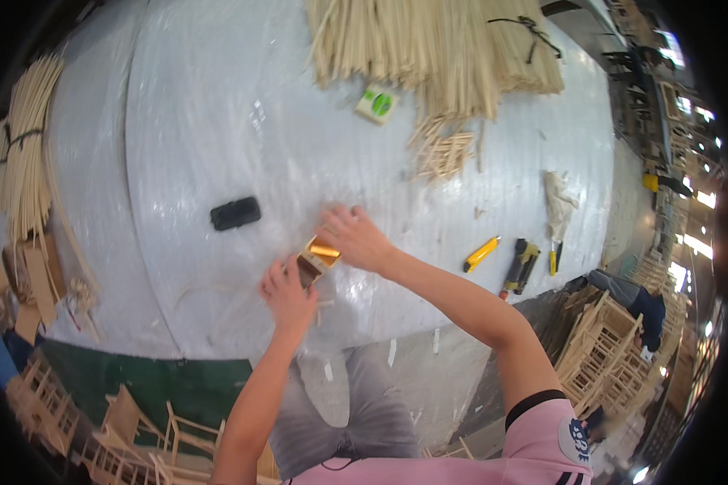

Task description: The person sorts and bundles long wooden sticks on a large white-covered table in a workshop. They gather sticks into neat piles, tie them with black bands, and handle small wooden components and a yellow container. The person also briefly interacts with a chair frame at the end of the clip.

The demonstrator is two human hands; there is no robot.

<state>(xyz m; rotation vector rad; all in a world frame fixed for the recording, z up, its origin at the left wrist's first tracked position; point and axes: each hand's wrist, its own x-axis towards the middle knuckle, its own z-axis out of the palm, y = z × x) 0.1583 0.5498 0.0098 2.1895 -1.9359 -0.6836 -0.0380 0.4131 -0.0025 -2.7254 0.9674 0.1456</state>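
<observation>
Between my hands, over the near middle of the table, is a small box (323, 251) with shiny gold and dark brown sides, tilted at an angle. My left hand (286, 293) grips its lower brown end, the thumb lying along the near side. At the upper gold end, my right hand (356, 238) has its fingers curled round the edge. The palms hide part of the box. A black phone-like case (235, 213) lies to the left of my hands, touched by neither. Small pale scraps lie just below my left hand.
Long pale sticks (437, 48) fill the far side, with short pieces (445, 153) below and a green-white box (377, 103) beside them. Another tied bundle (28, 153) lies left. A yellow utility knife (482, 254) and dark tool (519, 268) lie right. Wooden frames (611, 339) stand beyond.
</observation>
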